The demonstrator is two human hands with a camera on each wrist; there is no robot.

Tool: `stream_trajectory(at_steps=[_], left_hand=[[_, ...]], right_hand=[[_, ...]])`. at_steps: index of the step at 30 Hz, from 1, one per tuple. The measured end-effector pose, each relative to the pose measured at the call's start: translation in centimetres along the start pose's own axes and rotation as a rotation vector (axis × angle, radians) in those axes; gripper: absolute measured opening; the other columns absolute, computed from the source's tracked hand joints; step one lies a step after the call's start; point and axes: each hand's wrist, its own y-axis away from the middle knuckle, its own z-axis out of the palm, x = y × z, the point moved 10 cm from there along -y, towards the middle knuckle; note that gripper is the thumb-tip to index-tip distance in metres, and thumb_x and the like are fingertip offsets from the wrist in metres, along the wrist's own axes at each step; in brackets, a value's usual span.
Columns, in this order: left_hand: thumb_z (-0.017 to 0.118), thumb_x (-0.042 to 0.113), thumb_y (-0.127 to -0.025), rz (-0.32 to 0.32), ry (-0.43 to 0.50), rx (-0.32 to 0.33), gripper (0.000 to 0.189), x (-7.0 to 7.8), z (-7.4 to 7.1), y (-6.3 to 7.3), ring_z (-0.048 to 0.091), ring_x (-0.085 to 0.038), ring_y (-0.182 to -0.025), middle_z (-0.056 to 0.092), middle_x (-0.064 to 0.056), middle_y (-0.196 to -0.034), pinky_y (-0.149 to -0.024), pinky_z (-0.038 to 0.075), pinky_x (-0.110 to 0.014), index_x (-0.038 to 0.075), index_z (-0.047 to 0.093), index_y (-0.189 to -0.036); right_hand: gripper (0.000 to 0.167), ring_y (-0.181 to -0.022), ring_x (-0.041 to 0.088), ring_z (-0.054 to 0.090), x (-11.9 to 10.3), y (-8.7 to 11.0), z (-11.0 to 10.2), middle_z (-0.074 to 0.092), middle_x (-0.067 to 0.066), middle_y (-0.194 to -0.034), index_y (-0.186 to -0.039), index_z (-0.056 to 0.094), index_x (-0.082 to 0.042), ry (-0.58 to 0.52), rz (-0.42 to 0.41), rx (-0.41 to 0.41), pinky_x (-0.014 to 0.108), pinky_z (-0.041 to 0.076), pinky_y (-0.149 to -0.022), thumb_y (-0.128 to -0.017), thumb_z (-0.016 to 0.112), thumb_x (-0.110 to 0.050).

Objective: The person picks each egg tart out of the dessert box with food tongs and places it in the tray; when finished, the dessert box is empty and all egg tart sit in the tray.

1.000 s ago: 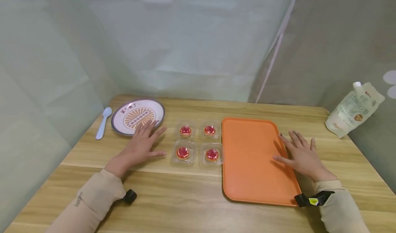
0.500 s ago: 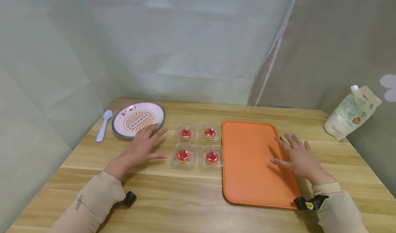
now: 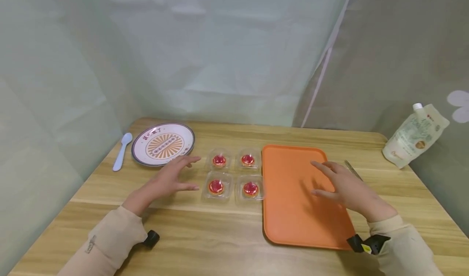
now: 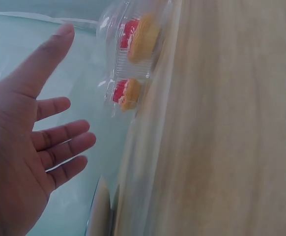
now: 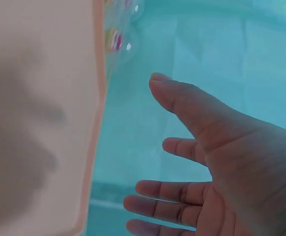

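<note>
My left hand [image 3: 165, 180] hovers above the table between the plate and the clear boxes, fingers relaxed, thumb spread, holding nothing. Several small tarts with red tops, one of them a front-left tart [image 3: 216, 187], sit singly in clear plastic boxes [image 3: 250, 199] grouped in the middle. In the left wrist view a tart [image 4: 144, 39] shows beyond the thumb. Over the right part of the orange tray [image 3: 289, 215] is my right hand [image 3: 348, 186], held in the air with nothing in it. Its shadow falls on the tray surface [image 5: 59, 29] in the right wrist view.
At the back left lies a patterned plate [image 3: 165, 143], with a light blue spoon [image 3: 122, 152] left of it. A spouted pouch [image 3: 415, 135] stands at the right edge. A thin dark utensil [image 3: 352, 169] lies partly hidden behind my right hand. Cloth curtains [image 3: 234, 64] hang behind.
My right hand has shifted left over the tray, uncovering the thin utensil. The left hand's fingers have drawn away from the plate toward the boxes. The boxes and tray stay in place.
</note>
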Motion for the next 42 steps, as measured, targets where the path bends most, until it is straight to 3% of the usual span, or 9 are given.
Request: stream_trajectory(at_steps=[4,7,16,28,35,42], left_hand=[[0.083,0.028,-0.072,-0.004,0.124,-0.025,0.075,0.2,0.3,0.2,0.059,-0.03,-0.105,0.06,-0.016,-0.122,-0.091,0.051,-0.049,0.004,0.05,-0.135],[0.082,0.025,-0.075,0.003,0.206,-0.04,0.071,0.4,0.8,0.4,0.059,-0.028,-0.103,0.061,-0.016,-0.119,-0.089,0.051,-0.043,0.004,0.05,-0.135],[0.081,0.021,-0.076,0.014,0.33,-0.049,0.064,-0.3,1.9,1.1,0.059,-0.028,-0.103,0.062,-0.016,-0.119,-0.09,0.051,-0.034,0.001,0.053,-0.13],[0.081,0.025,-0.076,-0.066,0.476,-0.13,0.076,-0.8,4.4,1.3,0.058,-0.021,-0.105,0.062,-0.012,-0.119,-0.091,0.049,-0.022,0.0,0.044,-0.138],[0.082,0.024,-0.074,-0.046,0.46,-0.141,0.078,-0.6,5.0,1.1,0.055,-0.022,-0.107,0.06,-0.014,-0.123,-0.094,0.047,-0.023,-0.001,0.044,-0.137],[0.083,0.026,-0.073,-0.035,0.424,-0.137,0.077,-0.5,5.4,0.5,0.054,-0.02,-0.105,0.058,-0.013,-0.121,-0.091,0.046,-0.022,0.0,0.046,-0.136]], right_hand=[[0.073,-0.097,0.032,0.061,-2.4,-0.6,-0.7,0.057,0.021,-0.121,-0.143,0.042,-0.011,0.029,-0.054,0.016,0.044,0.054,-0.076,-0.084,0.069,-0.045],[0.071,-0.082,0.017,0.059,-4.1,-1.1,-0.9,0.058,0.013,-0.113,-0.142,0.044,-0.013,0.035,-0.081,0.004,0.032,0.05,-0.066,-0.084,0.07,-0.045],[0.066,-0.076,0.008,0.053,-8.7,-3.0,-0.1,0.057,0.003,-0.103,-0.137,0.048,-0.012,0.025,-0.191,-0.043,0.025,0.048,-0.065,-0.084,0.07,-0.044],[0.064,-0.089,0.012,0.054,-13.5,-6.2,1.5,0.057,0.002,-0.108,-0.133,0.054,-0.008,0.043,-0.31,-0.051,0.03,0.052,-0.077,-0.086,0.066,-0.049],[0.067,-0.105,0.019,0.057,-15.1,-7.9,3.1,0.057,0.007,-0.123,-0.135,0.053,-0.006,0.018,-0.32,-0.088,0.036,0.052,-0.093,-0.086,0.065,-0.05],[0.06,-0.113,0.023,0.056,-16.9,-9.3,4.3,0.059,0.009,-0.123,-0.126,0.058,-0.002,0.007,-0.377,-0.083,0.037,0.049,-0.099,-0.087,0.066,-0.047]])
